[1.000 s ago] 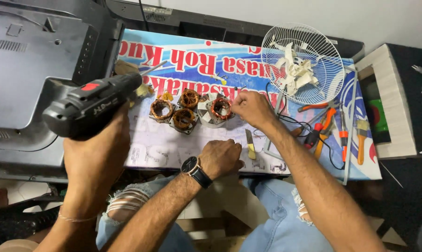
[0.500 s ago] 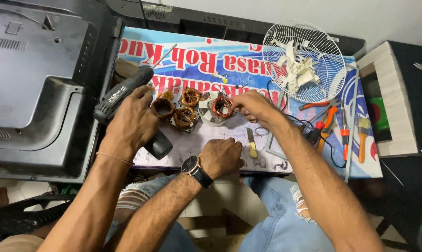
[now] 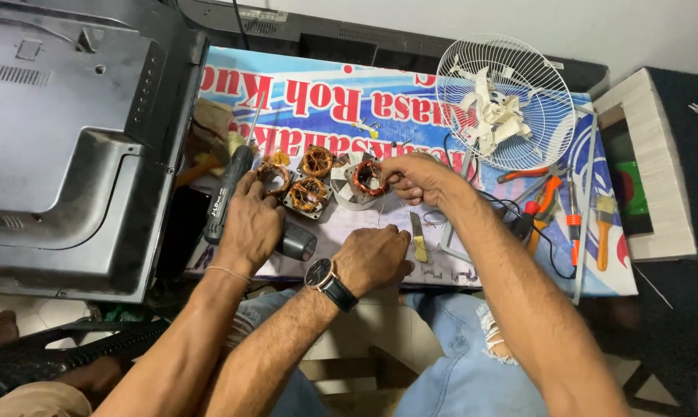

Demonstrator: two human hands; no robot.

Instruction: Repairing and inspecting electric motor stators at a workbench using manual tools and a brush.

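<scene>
Right hand [image 3: 414,179] fingers pinch the copper coil [image 3: 366,177]; left hand [image 3: 373,259] fingers curled shut on the desk [image 3: 511,266] (co-worker's hand [image 3: 248,225] grips a drill [image 3: 227,194] beside them).

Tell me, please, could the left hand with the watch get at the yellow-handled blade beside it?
Probably yes: the left hand rests right beside the yellow-handled blade, and nothing lies between them.
</scene>
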